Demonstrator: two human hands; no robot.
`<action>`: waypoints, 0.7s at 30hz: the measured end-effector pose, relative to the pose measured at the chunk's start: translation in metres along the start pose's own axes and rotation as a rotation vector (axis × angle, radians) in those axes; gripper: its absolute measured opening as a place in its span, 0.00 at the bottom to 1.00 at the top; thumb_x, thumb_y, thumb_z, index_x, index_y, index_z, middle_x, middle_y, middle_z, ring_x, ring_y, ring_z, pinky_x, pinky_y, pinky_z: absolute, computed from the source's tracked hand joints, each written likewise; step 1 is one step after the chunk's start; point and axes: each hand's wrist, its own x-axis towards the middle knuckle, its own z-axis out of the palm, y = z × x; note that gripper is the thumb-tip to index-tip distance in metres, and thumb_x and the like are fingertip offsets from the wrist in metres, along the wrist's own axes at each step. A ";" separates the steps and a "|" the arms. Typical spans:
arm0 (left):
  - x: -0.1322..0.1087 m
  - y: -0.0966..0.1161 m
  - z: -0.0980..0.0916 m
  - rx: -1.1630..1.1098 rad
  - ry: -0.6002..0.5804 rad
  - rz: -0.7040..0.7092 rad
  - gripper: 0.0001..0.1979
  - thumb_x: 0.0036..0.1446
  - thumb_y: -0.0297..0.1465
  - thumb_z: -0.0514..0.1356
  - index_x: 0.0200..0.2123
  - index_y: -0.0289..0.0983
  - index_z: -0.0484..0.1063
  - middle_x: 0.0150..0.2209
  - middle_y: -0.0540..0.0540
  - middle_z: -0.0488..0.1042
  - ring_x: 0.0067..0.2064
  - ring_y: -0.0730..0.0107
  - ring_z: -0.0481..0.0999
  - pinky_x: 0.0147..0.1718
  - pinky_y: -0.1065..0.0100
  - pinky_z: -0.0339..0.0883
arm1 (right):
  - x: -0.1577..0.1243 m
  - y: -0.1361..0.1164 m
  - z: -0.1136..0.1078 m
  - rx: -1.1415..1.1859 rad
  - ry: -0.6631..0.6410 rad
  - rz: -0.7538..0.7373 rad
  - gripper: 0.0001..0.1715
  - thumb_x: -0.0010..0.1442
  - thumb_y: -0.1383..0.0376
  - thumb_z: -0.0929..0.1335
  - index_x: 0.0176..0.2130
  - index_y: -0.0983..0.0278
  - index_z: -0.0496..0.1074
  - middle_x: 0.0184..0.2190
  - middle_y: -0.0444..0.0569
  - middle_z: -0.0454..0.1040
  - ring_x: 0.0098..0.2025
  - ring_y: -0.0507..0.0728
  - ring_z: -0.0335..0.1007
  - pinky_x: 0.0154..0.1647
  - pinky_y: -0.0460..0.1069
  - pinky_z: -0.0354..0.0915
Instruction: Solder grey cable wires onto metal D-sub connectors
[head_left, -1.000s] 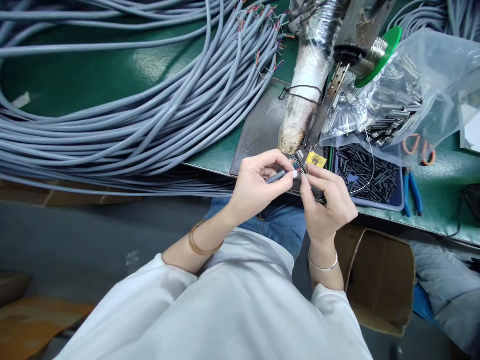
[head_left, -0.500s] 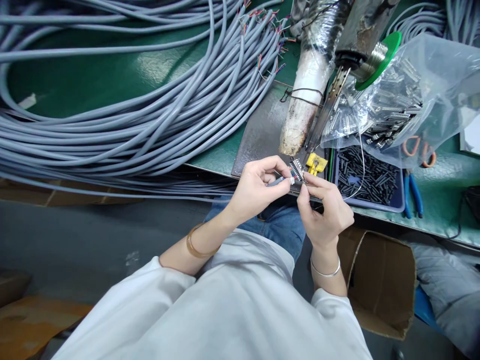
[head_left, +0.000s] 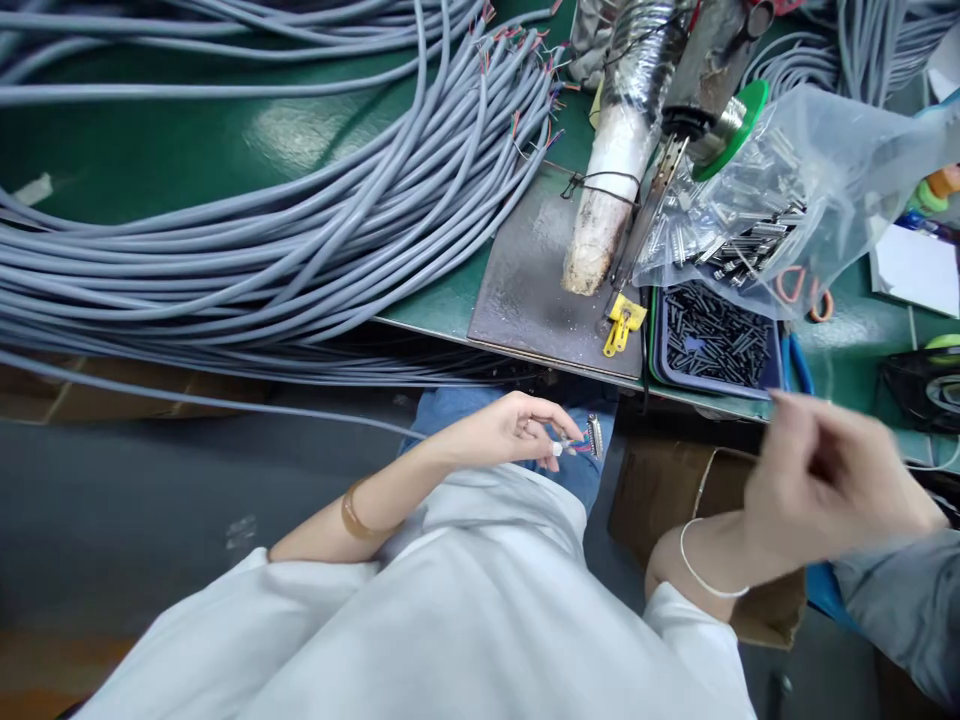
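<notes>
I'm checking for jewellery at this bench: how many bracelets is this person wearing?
2: a tan bracelet on the left forearm and a white bracelet on the right wrist. Any under the sleeves would be hidden.

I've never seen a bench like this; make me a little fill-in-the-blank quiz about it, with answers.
The person's ____ hand holds coloured wires joined to a metal connector.
The wire spool beyond the tray has a ____ rim.
The tray holds many small ____ pieces.
On the dark plate sits a small ____ object.

Missing words: left; green; black; yellow.
</notes>
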 end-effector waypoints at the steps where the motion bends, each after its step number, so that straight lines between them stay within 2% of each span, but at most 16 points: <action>1: -0.001 -0.001 -0.002 -0.056 -0.036 -0.009 0.14 0.55 0.28 0.68 0.46 0.34 0.79 0.33 0.42 0.83 0.35 0.67 0.84 0.36 0.70 0.76 | 0.009 0.008 0.008 -0.125 0.075 0.003 0.12 0.65 0.54 0.69 0.43 0.54 0.80 0.32 0.49 0.77 0.33 0.63 0.74 0.33 0.57 0.66; 2: -0.001 0.000 -0.004 -0.093 -0.073 -0.002 0.14 0.54 0.30 0.69 0.45 0.34 0.80 0.32 0.42 0.83 0.35 0.65 0.85 0.36 0.69 0.76 | 0.019 0.017 0.018 -0.262 0.030 -0.038 0.11 0.65 0.54 0.69 0.39 0.56 0.80 0.31 0.49 0.77 0.33 0.61 0.73 0.35 0.56 0.64; 4: -0.001 0.010 -0.004 -0.092 -0.151 0.037 0.12 0.54 0.32 0.71 0.41 0.34 0.81 0.30 0.42 0.83 0.32 0.66 0.84 0.32 0.70 0.76 | 0.041 0.038 0.034 -0.382 -0.097 -0.056 0.11 0.65 0.56 0.69 0.41 0.59 0.80 0.34 0.50 0.79 0.34 0.59 0.73 0.36 0.54 0.62; 6: -0.002 0.028 0.000 0.011 -0.209 0.097 0.11 0.54 0.35 0.71 0.38 0.34 0.83 0.28 0.42 0.82 0.26 0.70 0.79 0.28 0.71 0.73 | 0.059 0.058 0.045 -0.438 -0.187 -0.038 0.11 0.64 0.58 0.69 0.41 0.60 0.79 0.35 0.51 0.79 0.35 0.59 0.72 0.37 0.53 0.60; 7: -0.002 0.038 0.003 0.087 -0.219 0.152 0.10 0.54 0.35 0.71 0.36 0.34 0.84 0.31 0.41 0.83 0.25 0.72 0.77 0.26 0.71 0.71 | 0.067 0.065 0.048 -0.446 -0.226 -0.022 0.11 0.64 0.58 0.69 0.40 0.61 0.79 0.35 0.51 0.79 0.34 0.58 0.71 0.37 0.53 0.59; 10: -0.005 0.068 0.018 0.273 -0.233 0.377 0.05 0.56 0.31 0.68 0.33 0.36 0.85 0.35 0.40 0.83 0.32 0.68 0.79 0.30 0.70 0.69 | 0.081 0.076 0.050 -0.467 -0.311 0.037 0.09 0.63 0.58 0.70 0.36 0.61 0.78 0.34 0.49 0.79 0.31 0.57 0.67 0.37 0.52 0.56; 12: -0.006 0.080 0.028 0.324 -0.221 0.486 0.05 0.57 0.27 0.66 0.32 0.37 0.85 0.34 0.41 0.83 0.35 0.67 0.79 0.34 0.69 0.70 | 0.084 0.075 0.048 -0.520 -0.340 0.043 0.10 0.63 0.57 0.70 0.34 0.61 0.76 0.33 0.49 0.78 0.31 0.57 0.65 0.36 0.52 0.53; 15: -0.002 0.079 0.038 0.240 -0.058 0.550 0.04 0.55 0.25 0.66 0.31 0.35 0.84 0.32 0.43 0.82 0.32 0.71 0.77 0.32 0.70 0.69 | 0.082 0.069 0.046 -0.611 -0.352 0.011 0.12 0.64 0.57 0.68 0.32 0.61 0.74 0.33 0.51 0.77 0.31 0.57 0.62 0.34 0.52 0.48; 17: 0.005 0.069 0.039 0.058 0.109 0.507 0.02 0.53 0.27 0.68 0.30 0.34 0.83 0.30 0.44 0.81 0.29 0.74 0.74 0.28 0.72 0.66 | 0.079 0.067 0.046 -0.635 -0.353 -0.003 0.11 0.64 0.58 0.68 0.32 0.61 0.73 0.34 0.51 0.77 0.31 0.56 0.61 0.33 0.52 0.47; 19: 0.014 0.057 0.034 -0.168 0.272 0.440 0.06 0.51 0.31 0.71 0.30 0.33 0.82 0.26 0.47 0.78 0.24 0.78 0.69 0.22 0.74 0.59 | 0.076 0.067 0.046 -0.641 -0.350 -0.012 0.10 0.63 0.59 0.68 0.32 0.61 0.72 0.35 0.51 0.77 0.31 0.56 0.62 0.32 0.52 0.47; 21: 0.022 0.046 0.025 -0.326 0.391 0.390 0.11 0.47 0.34 0.74 0.31 0.33 0.81 0.21 0.51 0.72 0.20 0.83 0.60 0.17 0.76 0.46 | 0.074 0.068 0.045 -0.624 -0.336 -0.013 0.09 0.62 0.60 0.69 0.32 0.61 0.71 0.35 0.50 0.78 0.32 0.56 0.63 0.33 0.52 0.48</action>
